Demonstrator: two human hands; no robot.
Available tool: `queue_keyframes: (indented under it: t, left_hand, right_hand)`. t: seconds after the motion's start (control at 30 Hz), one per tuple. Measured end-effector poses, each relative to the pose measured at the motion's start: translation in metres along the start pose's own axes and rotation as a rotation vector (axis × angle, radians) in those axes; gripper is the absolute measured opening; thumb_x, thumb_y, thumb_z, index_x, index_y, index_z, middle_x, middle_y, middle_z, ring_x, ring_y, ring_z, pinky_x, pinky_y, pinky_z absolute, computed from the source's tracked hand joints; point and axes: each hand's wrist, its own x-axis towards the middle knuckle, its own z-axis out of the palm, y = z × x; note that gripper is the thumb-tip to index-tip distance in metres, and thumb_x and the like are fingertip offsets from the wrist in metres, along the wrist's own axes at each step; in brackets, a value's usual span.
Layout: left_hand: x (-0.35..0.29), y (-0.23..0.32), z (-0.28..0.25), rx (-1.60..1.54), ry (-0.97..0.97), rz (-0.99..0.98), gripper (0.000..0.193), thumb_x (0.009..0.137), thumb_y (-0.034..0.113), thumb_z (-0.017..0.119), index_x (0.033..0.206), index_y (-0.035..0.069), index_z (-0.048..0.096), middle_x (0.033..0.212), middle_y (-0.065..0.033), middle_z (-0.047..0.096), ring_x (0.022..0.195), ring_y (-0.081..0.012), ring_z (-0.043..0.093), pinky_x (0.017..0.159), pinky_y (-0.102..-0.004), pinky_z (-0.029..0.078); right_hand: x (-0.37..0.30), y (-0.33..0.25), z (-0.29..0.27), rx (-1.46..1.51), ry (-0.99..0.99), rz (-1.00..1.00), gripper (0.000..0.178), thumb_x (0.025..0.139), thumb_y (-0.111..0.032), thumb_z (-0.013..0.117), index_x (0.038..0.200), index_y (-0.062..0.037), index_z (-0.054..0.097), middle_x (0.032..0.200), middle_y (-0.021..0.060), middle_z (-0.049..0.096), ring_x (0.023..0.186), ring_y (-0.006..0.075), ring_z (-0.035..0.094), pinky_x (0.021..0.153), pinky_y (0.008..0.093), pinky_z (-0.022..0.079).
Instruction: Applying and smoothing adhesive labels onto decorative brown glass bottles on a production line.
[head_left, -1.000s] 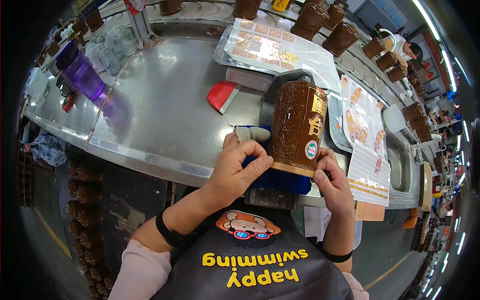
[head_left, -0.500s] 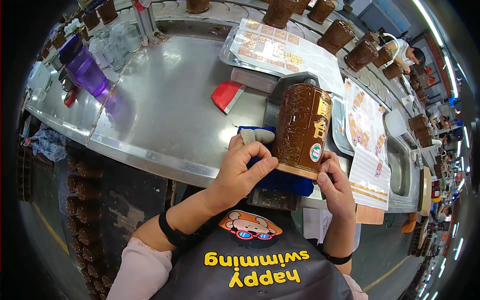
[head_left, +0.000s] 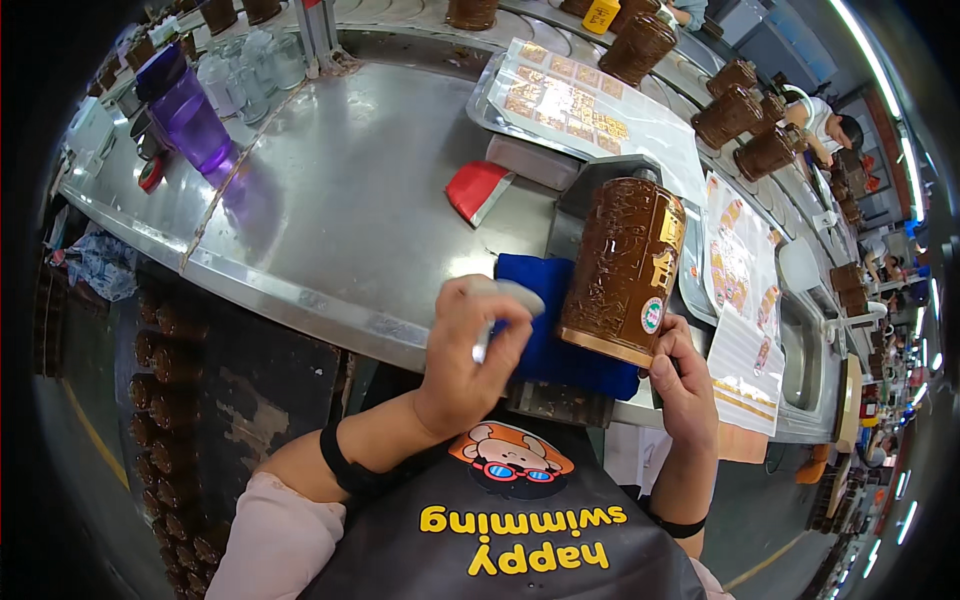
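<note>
A brown glazed jar (head_left: 620, 265) with raised patterns, gold characters and a small round sticker lies tilted on a blue cloth (head_left: 535, 275), its base toward me. The cloth is spread over a dark metal stand (head_left: 565, 215). My right hand (head_left: 685, 385) holds the jar's base edge at the lower right, thumb in front. My left hand (head_left: 470, 345) is raised off the jar, left of it and over the cloth's edge. Its fingers are curled together and blurred; pale fabric covers some fingertips. Whether something small is pinched there is hard to see.
A red scraper (head_left: 478, 190) lies on the steel table (head_left: 350, 190). Behind are a tray (head_left: 492, 95) with gold sticker sheets, another sticker sheet (head_left: 735, 260) at right, and a sink (head_left: 800, 340). A purple bottle (head_left: 195, 125) stands left. More brown jars (head_left: 640, 50) line the conveyor beyond.
My left hand has let go of the jar's base and moved left and upward, its fingers curling. My right hand still holds the base. The view has shifted slightly.
</note>
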Motion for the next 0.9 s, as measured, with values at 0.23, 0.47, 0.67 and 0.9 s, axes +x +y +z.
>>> queue_keyframes:
  t: [0.23,0.47,0.67,0.9]
  left_hand:
    - [-0.009,0.003,0.003,0.222,-0.16,0.453,0.031,0.076,0.009,0.069,0.106,0.016,0.067,0.077,0.0024,0.063,0.112,-0.0245,0.053,0.093,-0.0459,0.03]
    - [-0.005,0.0,-0.004,0.273,-0.239,0.304,0.028,0.08,0.009,0.069,0.108,0.009,0.062,0.118,-0.0164,0.059,0.116,-0.0319,0.049,0.096,-0.0442,0.031]
    - [0.003,0.002,0.009,0.386,-0.2,0.144,0.036,0.081,0.027,0.072,0.108,0.007,0.058,0.109,-0.0121,0.061,0.118,-0.0363,0.043,0.099,-0.0459,0.031]
    - [0.012,-0.01,0.006,0.298,-0.294,0.121,0.035,0.083,0.034,0.069,0.106,0.011,0.058,0.106,-0.0089,0.06,0.116,-0.0361,0.042,0.099,-0.047,0.03]
  right_hand:
    - [0.001,-0.001,0.002,0.012,0.008,0.03,0.03,0.092,-0.03,0.062,0.079,-0.006,0.048,0.111,0.0097,0.046,0.103,0.0192,0.042,0.093,0.0309,0.033]
    - [0.0,0.0,0.0,0.004,-0.002,0.028,0.03,0.093,-0.029,0.06,0.079,-0.0064,0.047,0.111,0.0093,0.046,0.103,0.0189,0.041,0.093,0.0307,0.033]
    - [0.0,-0.004,0.004,0.005,0.015,0.025,0.031,0.093,-0.03,0.06,0.079,-0.0066,0.047,0.11,0.0088,0.046,0.101,0.0186,0.041,0.092,0.0304,0.034]
    - [0.0,-0.002,0.002,0.02,0.003,0.033,0.032,0.093,-0.031,0.061,0.079,-0.0065,0.047,0.11,0.0087,0.045,0.101,0.0186,0.041,0.091,0.0302,0.034]
